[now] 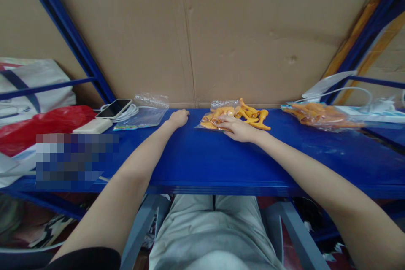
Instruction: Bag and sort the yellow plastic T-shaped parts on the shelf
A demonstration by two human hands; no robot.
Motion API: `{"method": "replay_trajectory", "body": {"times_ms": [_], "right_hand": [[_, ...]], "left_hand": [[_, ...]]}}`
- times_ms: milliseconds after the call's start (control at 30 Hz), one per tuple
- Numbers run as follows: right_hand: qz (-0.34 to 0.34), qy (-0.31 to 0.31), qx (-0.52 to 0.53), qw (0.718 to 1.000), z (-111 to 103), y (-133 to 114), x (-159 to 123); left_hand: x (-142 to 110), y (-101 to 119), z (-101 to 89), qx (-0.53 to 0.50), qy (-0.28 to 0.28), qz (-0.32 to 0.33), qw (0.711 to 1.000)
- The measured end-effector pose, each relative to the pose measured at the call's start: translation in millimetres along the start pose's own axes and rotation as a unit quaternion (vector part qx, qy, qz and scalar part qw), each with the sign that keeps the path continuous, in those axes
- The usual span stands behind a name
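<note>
My right hand (238, 129) lies flat on a small clear bag of orange plastic pieces (218, 119), fingers spread over its near edge. More loose orange pieces (255, 117) spill out just to the right of the bag. My left hand (179, 117) is curled into a loose fist on the blue shelf (209, 160), holding nothing, a little left of the bag and right of a pile of empty clear bags (144, 114).
A larger bag of orange pieces (319, 114) lies at the right. A phone (114, 108) with white cable and a white power bank (92, 126) sit at the left, beside a red plastic bag (47, 123). Cardboard (202, 29) backs the shelf.
</note>
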State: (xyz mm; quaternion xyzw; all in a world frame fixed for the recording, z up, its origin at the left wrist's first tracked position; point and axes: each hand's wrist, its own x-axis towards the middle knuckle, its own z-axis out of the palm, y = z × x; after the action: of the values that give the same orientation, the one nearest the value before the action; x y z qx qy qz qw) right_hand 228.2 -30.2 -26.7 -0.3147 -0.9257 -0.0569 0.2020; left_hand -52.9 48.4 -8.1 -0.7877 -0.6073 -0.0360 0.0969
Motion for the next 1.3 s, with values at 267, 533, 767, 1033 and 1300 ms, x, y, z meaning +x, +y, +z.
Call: {"method": "replay_trajectory", "body": {"times_ms": [267, 533, 767, 1033, 1300], "right_hand": [[0.028, 0.01, -0.037, 0.999, -2, -11, 2], [0.102, 0.107, -0.132, 0.98, -17, -13, 1], [0.224, 0.165, -0.13, 0.952, -40, 3, -7], [0.123, 0.212, -0.033, 0.969, -36, 35, -11], [0.081, 0.143, -0.09, 0.982, -35, 45, -13]], "left_hand": [[-21, 42, -30.5, -0.008, -0.093, 0.018, 0.995], [-39, 57, -18.2, -0.114, 0.021, 0.283, 0.952], [-48, 71, -17.8, -0.14, 0.112, 0.256, 0.95], [-43, 62, -24.7, -0.105, 0.265, 0.203, 0.937], [-47, 57, -34.4, -0.114, 0.246, 0.085, 0.959]]}}
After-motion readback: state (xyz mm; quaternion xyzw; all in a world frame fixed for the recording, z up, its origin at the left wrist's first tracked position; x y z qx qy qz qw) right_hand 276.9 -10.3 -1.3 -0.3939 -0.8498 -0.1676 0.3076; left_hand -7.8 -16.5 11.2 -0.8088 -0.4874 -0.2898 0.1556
